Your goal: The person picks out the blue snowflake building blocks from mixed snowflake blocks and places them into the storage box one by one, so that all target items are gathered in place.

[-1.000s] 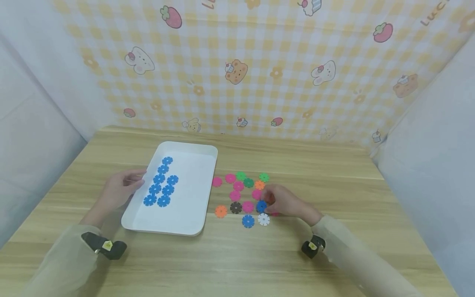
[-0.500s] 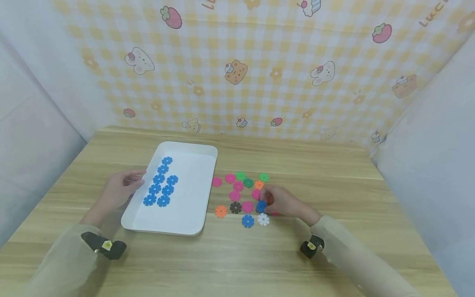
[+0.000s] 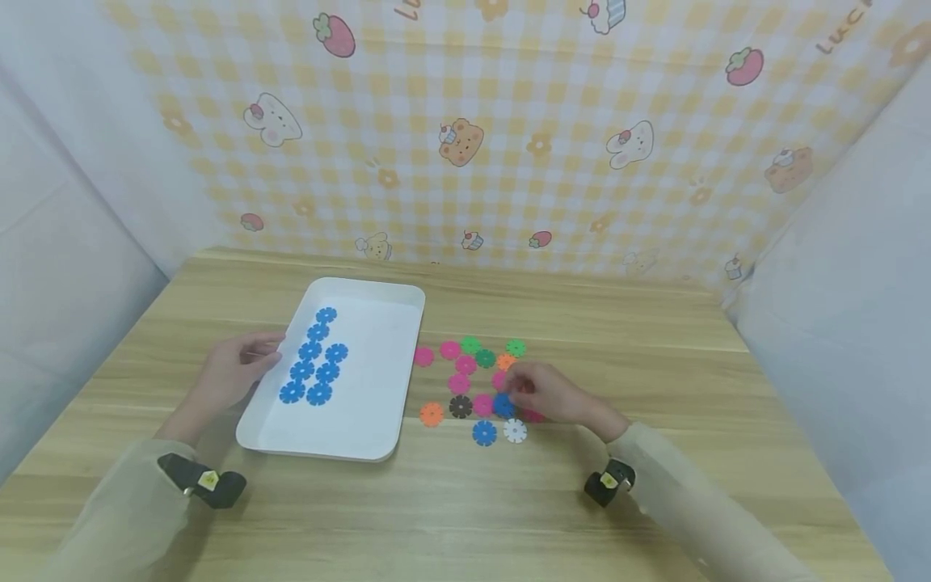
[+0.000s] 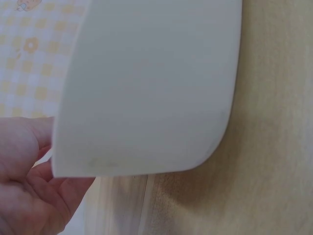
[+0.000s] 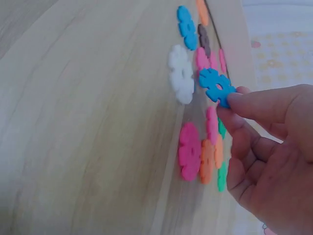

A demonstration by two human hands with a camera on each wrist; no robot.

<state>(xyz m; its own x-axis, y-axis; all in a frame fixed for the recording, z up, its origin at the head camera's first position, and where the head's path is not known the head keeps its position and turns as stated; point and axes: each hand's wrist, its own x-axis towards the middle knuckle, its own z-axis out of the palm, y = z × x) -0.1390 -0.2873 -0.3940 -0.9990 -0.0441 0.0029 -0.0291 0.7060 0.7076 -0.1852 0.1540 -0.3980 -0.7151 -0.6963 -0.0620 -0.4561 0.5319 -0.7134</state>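
Observation:
My right hand [image 3: 549, 394] pinches a blue notched plastic disc [image 5: 216, 86] between thumb and fingertips, lifted off the table in the right wrist view. Around and under it lie loose discs: a white disc [image 3: 515, 431], another blue disc [image 3: 484, 433], a black disc [image 3: 461, 406] and several pink, orange and green ones. My left hand [image 3: 229, 376] holds the left rim of a white tray [image 3: 364, 454], thumb on the rim. Several blue discs [image 3: 318, 394] lie in two rows in the tray's left half. The left wrist view shows only the tray's outer side and part of that hand.
The wooden table [image 3: 465, 509] runs up to a checked cloth backdrop [image 3: 465, 194], with pale walls at both sides. An orange disc [image 3: 432, 415] lies close to the tray's right edge.
The right hand has shifted slightly left, carrying the blue disc up off the others. The left hand stays on the tray rim.

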